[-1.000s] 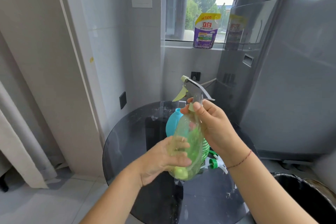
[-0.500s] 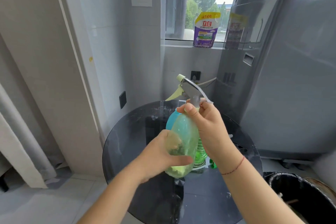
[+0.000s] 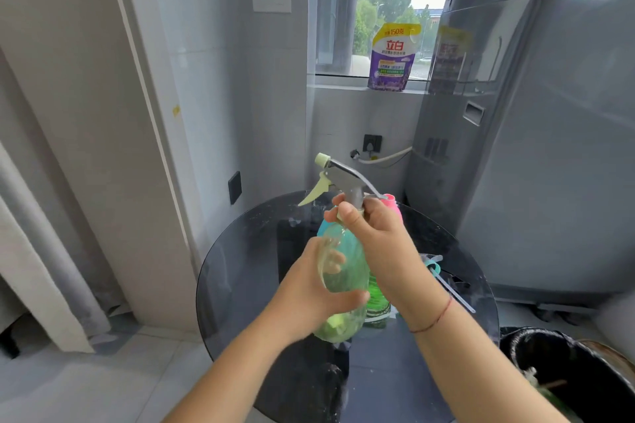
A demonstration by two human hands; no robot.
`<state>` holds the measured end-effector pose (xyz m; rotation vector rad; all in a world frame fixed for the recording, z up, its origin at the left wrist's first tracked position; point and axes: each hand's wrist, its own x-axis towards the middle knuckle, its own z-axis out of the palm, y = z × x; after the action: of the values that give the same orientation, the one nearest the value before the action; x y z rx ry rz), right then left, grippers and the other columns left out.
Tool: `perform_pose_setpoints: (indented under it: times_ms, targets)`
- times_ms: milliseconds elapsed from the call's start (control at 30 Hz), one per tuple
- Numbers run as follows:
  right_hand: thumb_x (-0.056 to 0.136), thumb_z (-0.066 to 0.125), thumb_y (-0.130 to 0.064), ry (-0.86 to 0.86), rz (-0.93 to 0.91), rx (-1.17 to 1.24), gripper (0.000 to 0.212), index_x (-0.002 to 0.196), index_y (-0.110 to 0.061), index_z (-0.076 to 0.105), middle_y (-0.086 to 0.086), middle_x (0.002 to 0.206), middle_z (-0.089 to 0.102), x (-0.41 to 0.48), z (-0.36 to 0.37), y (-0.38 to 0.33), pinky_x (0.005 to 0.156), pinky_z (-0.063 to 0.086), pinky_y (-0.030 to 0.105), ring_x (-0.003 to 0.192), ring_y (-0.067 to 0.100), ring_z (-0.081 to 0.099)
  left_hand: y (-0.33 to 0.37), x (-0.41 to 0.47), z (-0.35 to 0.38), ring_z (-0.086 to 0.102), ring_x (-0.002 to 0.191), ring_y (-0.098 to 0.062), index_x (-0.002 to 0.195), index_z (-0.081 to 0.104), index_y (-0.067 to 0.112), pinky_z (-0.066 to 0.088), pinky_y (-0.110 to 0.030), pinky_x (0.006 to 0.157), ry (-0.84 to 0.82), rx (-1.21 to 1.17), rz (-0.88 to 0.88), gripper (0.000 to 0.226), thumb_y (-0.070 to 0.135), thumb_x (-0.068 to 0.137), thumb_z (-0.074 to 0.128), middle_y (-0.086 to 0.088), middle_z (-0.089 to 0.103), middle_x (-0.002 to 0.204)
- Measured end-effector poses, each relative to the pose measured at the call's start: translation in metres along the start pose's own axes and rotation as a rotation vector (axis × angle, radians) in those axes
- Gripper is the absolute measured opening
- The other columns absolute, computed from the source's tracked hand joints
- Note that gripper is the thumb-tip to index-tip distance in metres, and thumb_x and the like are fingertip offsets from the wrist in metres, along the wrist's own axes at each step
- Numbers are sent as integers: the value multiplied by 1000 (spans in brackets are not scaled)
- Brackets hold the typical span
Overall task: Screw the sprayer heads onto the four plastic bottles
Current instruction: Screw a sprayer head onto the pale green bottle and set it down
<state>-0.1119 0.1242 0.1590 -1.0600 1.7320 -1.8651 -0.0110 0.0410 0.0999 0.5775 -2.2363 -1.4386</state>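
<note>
I hold a pale green see-through bottle point(image 3: 345, 261) upright above the round dark glass table point(image 3: 240, 271). My left hand point(image 3: 309, 292) wraps its lower body. My right hand point(image 3: 374, 233) grips the collar at its neck, where a grey sprayer head point(image 3: 338, 175) with a pale green trigger and nozzle sits, pointing left. Behind the held bottle stand a blue bottle point(image 3: 323, 227), a pink bottle point(image 3: 391, 204) and a darker green bottle point(image 3: 376, 299), each mostly hidden. A loose sprayer head point(image 3: 434, 266) with its thin tube lies on the table to the right.
A grey washing machine point(image 3: 532, 148) stands close on the right, with a hose to a wall socket behind the table. A black waste bin point(image 3: 570, 378) sits at the lower right. A purple detergent pouch point(image 3: 393, 58) rests on the window sill. A tiled wall rises on the left.
The sprayer head has turned a little with my right hand at the collar. The view has shifted, so the pink bottle and the loose sprayer head now show.
</note>
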Motion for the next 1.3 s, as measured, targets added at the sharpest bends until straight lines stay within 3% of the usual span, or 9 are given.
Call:
perform_pose_setpoints:
  times_ms: [167, 300, 400, 467, 567, 633, 733, 833, 1300]
  targets:
    - [91, 61, -21, 197, -89, -121, 18, 97, -7, 70, -28, 66, 65, -2, 14, 8, 64, 49, 6, 66, -12, 60, 2, -3, 17, 55, 96, 12, 102, 34, 55, 46, -9, 65, 142, 4, 44, 61, 33, 62, 76, 19, 56, 110]
    - [87, 66, -24, 308, -54, -28, 15, 94, -12, 71, -19, 56, 59, -4, 26, 14, 57, 45, 8, 55, -7, 56, -1, -9, 20, 49, 116, -4, 117, 35, 51, 51, -32, 90, 306, 294, 98, 63, 47, 67, 74, 18, 48, 126]
    - [84, 70, -23, 338, -20, 62, 11, 94, -17, 70, -7, 69, 64, -1, 44, 13, 61, 49, 15, 59, -1, 57, -15, -10, 15, 39, 126, -15, 134, 42, 33, 46, -41, 96, 422, 446, 14, 79, 67, 65, 58, 13, 47, 131]
    - [82, 72, -23, 213, -12, 65, 22, 103, -17, 67, -4, 82, 68, 1, 57, 19, 67, 52, 18, 69, -2, 62, -25, -10, 4, 54, 110, -14, 118, 53, 40, 52, -34, 85, 444, 248, 56, 56, 56, 67, 67, 14, 61, 110]
    - [81, 72, -33, -53, 123, -50, 72, 143, -25, 37, -2, 141, 49, 6, 73, 48, 101, 41, 24, 129, 7, 46, -47, -2, -27, 66, 87, 3, 105, 49, 50, 54, -20, 65, 453, -156, -64, 56, 42, 61, 83, 15, 68, 100]
    - [82, 70, -36, -173, 274, -85, 84, 150, -32, 20, 0, 155, 30, 11, 78, 69, 97, 34, 23, 139, 16, 33, -67, 13, -52, 61, 92, 7, 111, 46, 45, 47, -19, 67, 410, -215, -198, 63, 46, 59, 82, 18, 63, 107]
    - [88, 65, -31, -260, 378, -24, 77, 150, -30, 20, 3, 148, 39, 29, 93, 95, 89, 42, 16, 118, 10, 53, -95, 40, -85, 59, 104, -3, 108, 50, 50, 43, -20, 75, 332, -242, -242, 54, 26, 72, 82, 17, 62, 111]
    - [91, 61, -27, -245, 390, -16, 66, 147, -24, 27, 3, 136, 54, 54, 116, 115, 103, 46, 31, 117, 15, 56, -113, 68, -106, 54, 92, 12, 106, 51, 50, 42, -13, 66, 300, -149, -249, 53, 17, 76, 79, 29, 56, 101]
    - [93, 55, -26, -173, 406, -17, 58, 144, -21, 29, 4, 131, 57, 117, 154, 174, 97, 47, 27, 116, 17, 58, -172, 127, -134, 56, 100, 6, 125, 42, 43, 44, -12, 67, 247, -82, -247, 64, 22, 77, 78, 26, 58, 108]
